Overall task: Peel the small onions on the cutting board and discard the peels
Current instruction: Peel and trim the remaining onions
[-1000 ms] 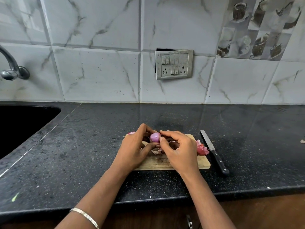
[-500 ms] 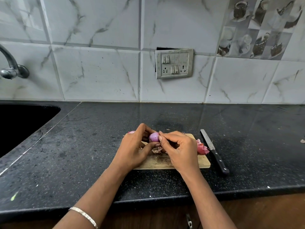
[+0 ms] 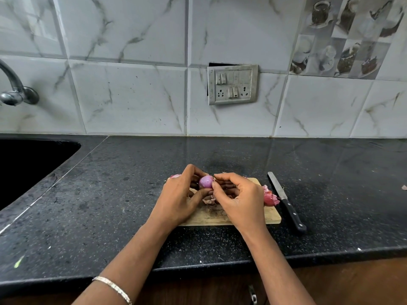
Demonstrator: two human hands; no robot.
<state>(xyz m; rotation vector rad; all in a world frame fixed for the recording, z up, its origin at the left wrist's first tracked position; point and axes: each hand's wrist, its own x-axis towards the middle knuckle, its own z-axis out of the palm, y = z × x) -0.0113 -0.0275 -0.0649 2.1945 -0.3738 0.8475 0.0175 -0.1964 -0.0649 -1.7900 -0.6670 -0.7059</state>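
A small purple onion point(image 3: 206, 182) is held just above the wooden cutting board point(image 3: 269, 215), pinched between the fingers of my left hand point(image 3: 181, 198). My right hand point(image 3: 239, 199) touches the onion's right side with thumb and fingertips. Loose papery peel point(image 3: 209, 201) lies on the board under my hands. A heap of pink-red peels point(image 3: 269, 197) rests at the board's right edge. Part of another onion point(image 3: 175, 176) shows behind my left hand; the rest of it is hidden.
A black-handled knife point(image 3: 286, 202) lies on the black counter point(image 3: 110, 205) right of the board, blade pointing away. A dark sink point(image 3: 26, 164) and a tap point(image 3: 15, 91) are at the far left. A switch panel point(image 3: 232, 84) is on the tiled wall. A peel scrap point(image 3: 404, 187) lies far right.
My right thumb and fingers have shifted a little on the onion's right side. The left hand and the onion stay in about the same place.
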